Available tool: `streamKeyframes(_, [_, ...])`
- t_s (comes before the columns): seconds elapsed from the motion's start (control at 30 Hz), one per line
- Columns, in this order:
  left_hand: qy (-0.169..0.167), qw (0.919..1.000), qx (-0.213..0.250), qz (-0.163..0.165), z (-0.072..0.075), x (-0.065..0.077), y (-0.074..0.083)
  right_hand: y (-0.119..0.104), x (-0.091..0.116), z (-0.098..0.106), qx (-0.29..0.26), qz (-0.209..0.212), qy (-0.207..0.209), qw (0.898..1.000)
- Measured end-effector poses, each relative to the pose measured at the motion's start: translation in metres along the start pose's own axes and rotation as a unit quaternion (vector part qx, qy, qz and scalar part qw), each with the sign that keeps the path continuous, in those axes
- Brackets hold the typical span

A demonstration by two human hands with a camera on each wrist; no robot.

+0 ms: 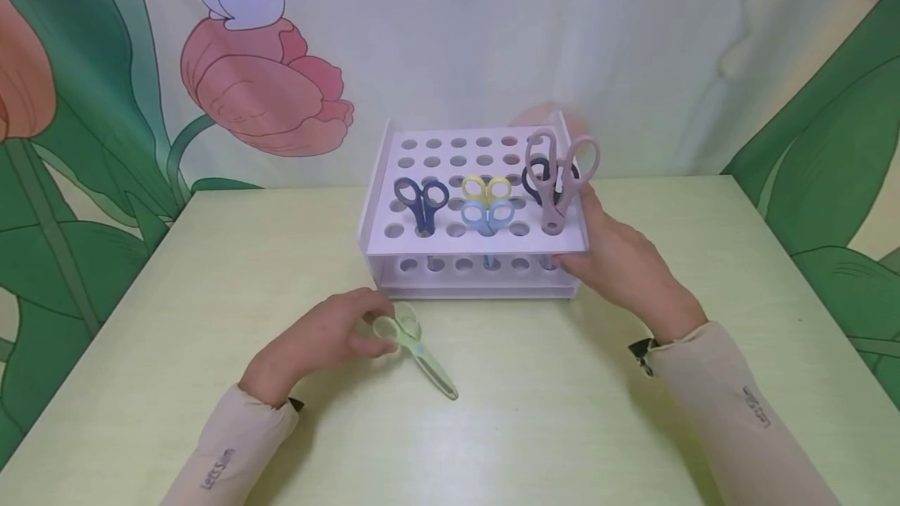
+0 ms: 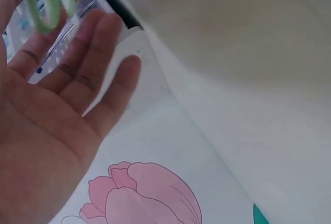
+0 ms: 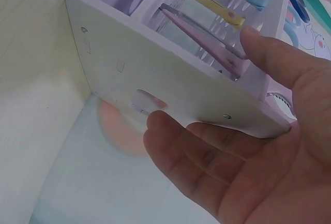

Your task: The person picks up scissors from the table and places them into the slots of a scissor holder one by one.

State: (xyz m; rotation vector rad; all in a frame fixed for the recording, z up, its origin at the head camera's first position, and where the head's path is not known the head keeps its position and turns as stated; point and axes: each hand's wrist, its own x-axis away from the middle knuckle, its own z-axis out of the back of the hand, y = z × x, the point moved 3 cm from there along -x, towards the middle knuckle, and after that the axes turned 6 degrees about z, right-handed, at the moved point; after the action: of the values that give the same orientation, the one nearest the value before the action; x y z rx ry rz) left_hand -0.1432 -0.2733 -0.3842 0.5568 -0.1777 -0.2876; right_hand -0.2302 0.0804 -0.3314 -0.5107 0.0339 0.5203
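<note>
Light green scissors [image 1: 426,359] lie at a slant over the table in front of the rack, blades toward the lower right. My left hand [image 1: 319,346] pinches their handle loops between thumb and forefinger; the other fingers are spread in the left wrist view. A white rack [image 1: 478,244] with rows of round holes stands at the table's back. Its right end is in the grip of my right hand [image 1: 629,268], thumb at the front, fingers along the outer side wall [image 3: 155,74]. Mauve scissors [image 1: 553,213] stand in the rack beside that hand.
Navy scissors [image 1: 423,209], yellow scissors [image 1: 474,187], light blue scissors [image 1: 488,219] and black scissors [image 1: 532,184] also stand in the rack. Behind the table [image 1: 534,412] hangs a flower-printed curtain [image 1: 450,37].
</note>
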Motion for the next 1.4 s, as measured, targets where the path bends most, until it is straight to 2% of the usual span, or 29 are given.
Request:
streamKeyframes(0.13, [0.013, 0.9988, 0.045, -0.015, 0.008, 0.003, 0.005, -0.001, 0.0, 0.0, -0.003, -0.003, -0.006, 1.0])
streamKeyframes(0.27, [0.023, 0.9972, 0.068, -0.023, 0.015, 0.006, 0.009, -0.001, 0.001, 0.0, -0.003, -0.001, -0.005, 1.0])
streamKeyframes(0.73, [0.086, 0.9915, 0.038, -0.089, 0.019, -0.002, 0.029, 0.0, 0.0, -0.001, 0.001, 0.0, -0.002, 1.0])
streamKeyframes(0.97, [0.096, 0.9892, 0.05, -0.098, 0.022, -0.005, 0.037, 0.0, 0.0, -0.001, 0.003, 0.001, -0.002, 1.0])
streamKeyframes(1.17, [0.092, 0.9843, 0.105, -0.107, 0.025, -0.003, 0.04, -0.001, 0.0, -0.001, 0.003, -0.001, -0.003, 1.0])
streamKeyframes(1.4, [0.1, 0.9669, 0.198, -0.126, 0.025, -0.003, 0.043, -0.001, 0.0, -0.001, 0.0, -0.003, -0.003, 1.0])
